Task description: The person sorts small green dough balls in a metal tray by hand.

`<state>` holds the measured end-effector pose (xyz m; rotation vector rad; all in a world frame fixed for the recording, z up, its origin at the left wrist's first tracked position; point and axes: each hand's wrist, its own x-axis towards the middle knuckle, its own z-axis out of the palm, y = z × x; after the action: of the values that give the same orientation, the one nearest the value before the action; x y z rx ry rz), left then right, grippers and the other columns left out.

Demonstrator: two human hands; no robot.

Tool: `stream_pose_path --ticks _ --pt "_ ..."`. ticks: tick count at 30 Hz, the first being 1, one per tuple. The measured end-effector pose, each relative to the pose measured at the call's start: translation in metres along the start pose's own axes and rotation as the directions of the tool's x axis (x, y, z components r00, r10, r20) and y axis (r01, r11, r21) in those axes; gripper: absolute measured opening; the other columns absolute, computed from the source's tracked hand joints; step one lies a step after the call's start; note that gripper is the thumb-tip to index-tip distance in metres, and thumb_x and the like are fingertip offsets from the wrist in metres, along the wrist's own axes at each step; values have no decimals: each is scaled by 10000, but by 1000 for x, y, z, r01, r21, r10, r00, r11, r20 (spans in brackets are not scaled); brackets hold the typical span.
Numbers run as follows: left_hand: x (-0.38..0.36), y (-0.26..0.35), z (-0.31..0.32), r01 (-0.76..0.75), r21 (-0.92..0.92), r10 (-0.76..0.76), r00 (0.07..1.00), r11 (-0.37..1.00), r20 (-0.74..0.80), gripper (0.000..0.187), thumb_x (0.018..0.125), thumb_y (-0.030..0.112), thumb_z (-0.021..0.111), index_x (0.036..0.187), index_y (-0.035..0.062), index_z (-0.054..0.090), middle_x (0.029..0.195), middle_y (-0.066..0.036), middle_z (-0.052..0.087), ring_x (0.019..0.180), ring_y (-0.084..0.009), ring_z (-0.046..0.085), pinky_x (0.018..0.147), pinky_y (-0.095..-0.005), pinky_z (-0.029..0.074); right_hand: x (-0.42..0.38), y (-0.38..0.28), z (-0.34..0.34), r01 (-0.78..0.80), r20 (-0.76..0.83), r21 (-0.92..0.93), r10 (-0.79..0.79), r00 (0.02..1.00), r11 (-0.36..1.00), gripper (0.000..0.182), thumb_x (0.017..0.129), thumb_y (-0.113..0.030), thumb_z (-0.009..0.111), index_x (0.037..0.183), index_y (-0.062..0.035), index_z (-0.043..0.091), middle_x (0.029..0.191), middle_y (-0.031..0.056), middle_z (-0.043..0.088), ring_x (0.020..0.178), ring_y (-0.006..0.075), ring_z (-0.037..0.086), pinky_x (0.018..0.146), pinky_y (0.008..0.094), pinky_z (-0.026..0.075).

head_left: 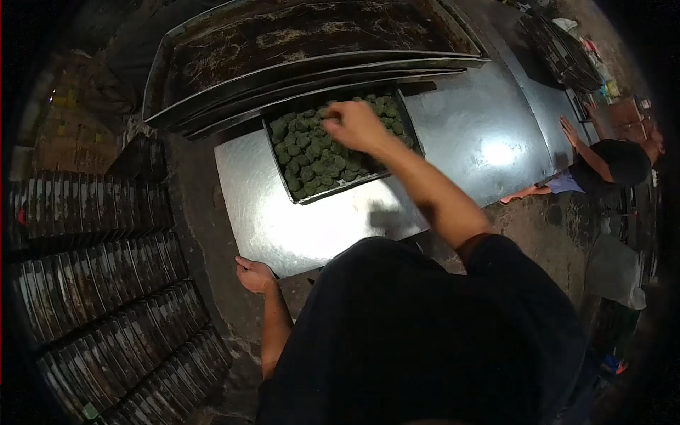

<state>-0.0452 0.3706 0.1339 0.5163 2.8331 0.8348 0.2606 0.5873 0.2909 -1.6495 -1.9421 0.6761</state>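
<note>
A rectangular metal tray (343, 187) full of dark green, rough lumps (312, 152) sits on the shiny metal table (312, 234). Over the back middle of these lumps is my right hand (352, 125), its fingers bent together and pointing down to the left. Whatever is between those fingertips, if anything, I cannot make out. My left hand (256, 275) is low at the table's near left corner, with its fingers curled at the edge and part of them hidden.
Large dark, worn trays (319, 35) are stacked behind the lump-filled tray. Rows of dark metal trays (99, 205) stand on the left. At the far right, another person (613, 161) reaches toward the table's far end, near more dark trays (559, 53).
</note>
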Motion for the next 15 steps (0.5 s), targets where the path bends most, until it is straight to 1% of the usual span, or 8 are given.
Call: stream_pose_path --ticks 1,3,6,8,9,10,13,15 --pt "2 -3 0 -1 1 1 1000 1000 -3 650 981 527 332 1101 -29 646 1072 -230 642 967 -407 603 840 -493 458 -2 23 -11 2 52 -232 10 999 973 273 769 -209 653 941 2 673 910 190 691 896 371 662 800 423 534" --pt "1 -6 3 -61 20 61 997 998 -40 658 983 527 323 1100 -38 642 1090 -235 634 984 -409 595 843 -497 458 -4 92 -11 -158 81 -491 226 971 857 250 755 -160 648 952 -8 674 902 227 678 901 370 662 806 427 539" --pt "1 -4 2 -62 31 63 997 998 -42 648 983 518 338 1094 -45 640 1095 -236 631 995 -413 589 849 -491 459 -20 141 4 -159 77 -577 247 966 801 213 771 -146 640 932 -9 668 931 250 657 902 367 660 795 429 543" --pt "1 -8 4 -58 15 59 997 998 -54 633 985 504 352 1090 -51 638 1094 -236 632 995 -415 589 851 -485 459 -33 143 17 -76 -32 -546 70 997 835 193 786 -142 634 924 -10 660 963 247 636 899 372 653 771 435 541" --pt "2 -7 6 -59 -1 59 996 998 -64 618 986 489 367 1086 -57 637 1094 -235 632 995 -417 588 854 -479 459 -35 146 20 -83 -51 -544 66 997 835 193 786 -142 634 924 -10 660 963 247 636 899 372 653 771 435 541" --pt "-6 11 -11 -13 -24 13 1000 1000 18 577 988 462 392 1086 -50 640 1100 -228 633 997 -417 586 856 -470 458 -34 151 23 -73 -38 -523 62 997 849 201 789 -150 638 933 -10 651 974 248 629 891 371 652 763 442 538" --pt "3 -7 3 -43 1 43 999 999 -16 557 978 474 415 1111 -16 644 1106 -203 639 1004 -397 589 861 -463 457 -35 142 4 -102 -25 -419 101 995 902 267 791 -161 644 1001 3 622 969 267 612 838 372 648 739 439 532" --pt "-2 -3 0 -42 0 42 998 999 -42 602 971 510 385 1112 -14 644 1096 -211 638 1006 -402 587 859 -465 455 -41 129 -9 -311 -92 68 316 944 948 281 787 -140 634 1015 23 615 936 210 630 848 330 658 717 420 534"
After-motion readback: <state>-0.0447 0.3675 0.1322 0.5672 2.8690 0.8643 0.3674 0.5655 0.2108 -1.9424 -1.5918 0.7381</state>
